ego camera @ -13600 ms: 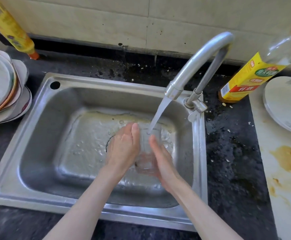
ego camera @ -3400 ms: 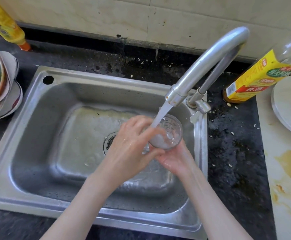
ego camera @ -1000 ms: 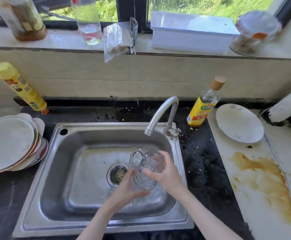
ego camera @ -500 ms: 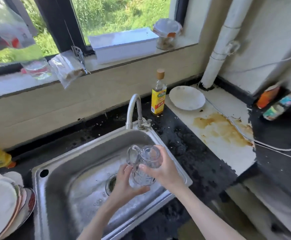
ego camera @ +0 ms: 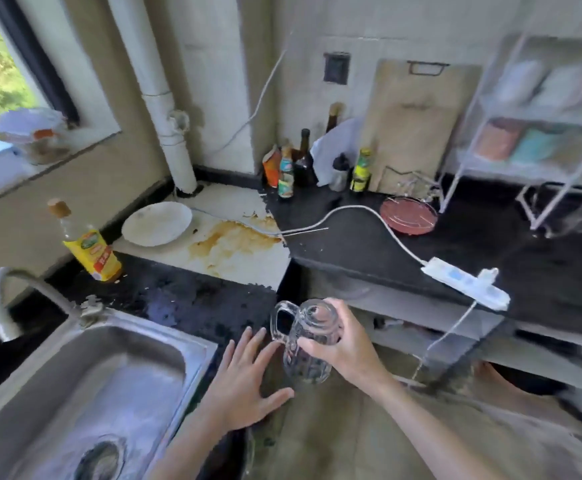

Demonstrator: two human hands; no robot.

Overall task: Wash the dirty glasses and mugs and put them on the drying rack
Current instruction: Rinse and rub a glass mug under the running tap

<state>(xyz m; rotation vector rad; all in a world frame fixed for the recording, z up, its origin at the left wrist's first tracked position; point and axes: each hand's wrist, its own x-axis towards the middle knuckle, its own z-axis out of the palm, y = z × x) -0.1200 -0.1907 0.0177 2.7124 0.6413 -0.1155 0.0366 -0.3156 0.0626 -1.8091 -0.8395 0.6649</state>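
Note:
My right hand [ego camera: 343,344] grips a clear glass mug [ego camera: 305,341] by its body, handle pointing left, held in the air past the right edge of the steel sink [ego camera: 92,382]. My left hand [ego camera: 244,372] is spread flat just left of the mug, fingers straight, fingertips near the handle. A white wire rack [ego camera: 538,109] with cups on its shelves stands at the far right on the black counter.
The tap [ego camera: 12,296] arches over the sink's back corner. An oil bottle [ego camera: 87,244], a white plate [ego camera: 158,223], several sauce bottles [ego camera: 303,164], a cutting board [ego camera: 417,123], a red dish [ego camera: 409,216] and a power strip [ego camera: 466,284] sit on the counters.
The view swung right from the sink to the side counter. My right hand carried the mug out over the sink's right edge; my left hand let go and now lies spread beside it.

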